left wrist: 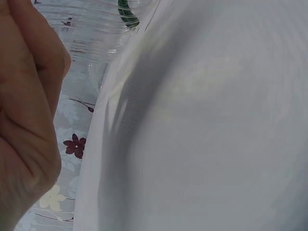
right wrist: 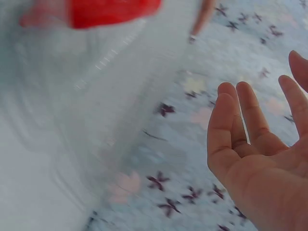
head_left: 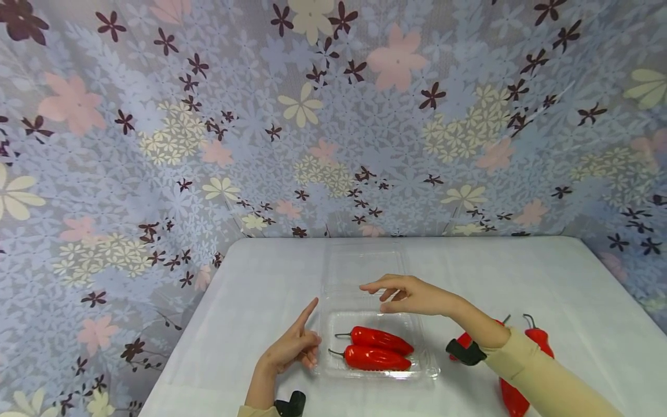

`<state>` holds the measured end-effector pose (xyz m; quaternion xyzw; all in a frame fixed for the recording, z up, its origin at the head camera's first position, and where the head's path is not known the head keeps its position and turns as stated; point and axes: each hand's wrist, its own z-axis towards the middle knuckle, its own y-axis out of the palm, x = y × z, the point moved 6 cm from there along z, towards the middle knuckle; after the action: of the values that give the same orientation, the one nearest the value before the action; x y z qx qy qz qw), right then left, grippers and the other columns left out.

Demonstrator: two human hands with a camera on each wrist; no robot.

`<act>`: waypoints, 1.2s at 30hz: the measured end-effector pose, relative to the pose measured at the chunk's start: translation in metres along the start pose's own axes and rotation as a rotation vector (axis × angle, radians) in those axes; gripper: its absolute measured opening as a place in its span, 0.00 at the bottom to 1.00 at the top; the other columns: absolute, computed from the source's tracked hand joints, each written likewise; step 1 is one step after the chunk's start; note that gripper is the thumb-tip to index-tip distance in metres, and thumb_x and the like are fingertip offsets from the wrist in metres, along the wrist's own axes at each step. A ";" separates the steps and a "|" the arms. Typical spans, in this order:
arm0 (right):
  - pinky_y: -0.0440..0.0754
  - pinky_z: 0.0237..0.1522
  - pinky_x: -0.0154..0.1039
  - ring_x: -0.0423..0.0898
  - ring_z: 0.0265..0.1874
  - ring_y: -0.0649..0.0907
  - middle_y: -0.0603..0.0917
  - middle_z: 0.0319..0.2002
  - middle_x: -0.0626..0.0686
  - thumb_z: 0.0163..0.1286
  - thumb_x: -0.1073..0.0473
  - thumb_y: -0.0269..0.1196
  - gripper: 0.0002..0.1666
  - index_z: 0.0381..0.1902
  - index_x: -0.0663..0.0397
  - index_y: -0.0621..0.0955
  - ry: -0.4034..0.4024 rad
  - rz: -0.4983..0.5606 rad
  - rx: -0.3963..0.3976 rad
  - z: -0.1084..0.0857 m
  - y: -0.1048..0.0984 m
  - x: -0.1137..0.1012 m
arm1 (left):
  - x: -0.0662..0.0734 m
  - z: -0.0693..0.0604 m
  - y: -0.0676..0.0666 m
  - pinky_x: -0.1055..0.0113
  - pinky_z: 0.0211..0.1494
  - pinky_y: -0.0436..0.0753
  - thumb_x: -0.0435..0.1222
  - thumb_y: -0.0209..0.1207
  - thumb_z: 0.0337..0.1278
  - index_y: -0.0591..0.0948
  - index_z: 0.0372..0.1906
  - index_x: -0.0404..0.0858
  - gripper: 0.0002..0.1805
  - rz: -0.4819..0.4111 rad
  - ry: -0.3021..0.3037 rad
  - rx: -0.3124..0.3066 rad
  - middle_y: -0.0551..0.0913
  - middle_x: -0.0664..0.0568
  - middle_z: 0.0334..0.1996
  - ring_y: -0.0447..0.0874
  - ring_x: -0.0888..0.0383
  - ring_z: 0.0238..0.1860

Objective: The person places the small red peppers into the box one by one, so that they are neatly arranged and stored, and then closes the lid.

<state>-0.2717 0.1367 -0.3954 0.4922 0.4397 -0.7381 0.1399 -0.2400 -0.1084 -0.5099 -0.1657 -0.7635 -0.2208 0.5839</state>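
Two red peppers (head_left: 377, 358) lie side by side in a clear plastic clamshell box (head_left: 365, 375), whose lid (head_left: 362, 263) is folded back flat on the table. My left hand (head_left: 293, 346) is at the box's left side, index finger straight and the other fingers bent; whether it touches the rim is unclear. The left wrist view shows the ridged clear wall (left wrist: 84, 29) beside the knuckles, with a green stem (left wrist: 126, 13) behind it. Above the box's back edge hovers my right hand (head_left: 411, 294), fingers relaxed and apart, holding nothing.
More red peppers (head_left: 513, 398) lie on the white-covered table (head_left: 250, 278) at the right, partly hidden by the right forearm and sleeve (head_left: 542, 370). A flowered cloth (head_left: 333, 116) hangs behind the table. Each wrist wears a black mount (head_left: 466, 351).
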 end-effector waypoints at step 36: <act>0.80 0.36 0.24 0.30 0.41 0.79 0.69 0.54 0.38 0.69 0.71 0.54 0.38 0.73 0.46 0.59 0.240 -0.129 0.866 -0.218 -0.085 0.008 | -0.002 0.005 0.000 0.70 0.18 0.82 0.26 0.50 0.58 0.38 0.75 0.57 0.48 0.014 0.022 -0.039 0.72 0.52 0.18 0.76 0.62 0.14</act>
<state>-0.1987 0.3589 -0.3865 0.5590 0.1331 -0.7991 -0.1769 -0.2435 -0.1061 -0.5127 -0.1801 -0.7514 -0.2335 0.5903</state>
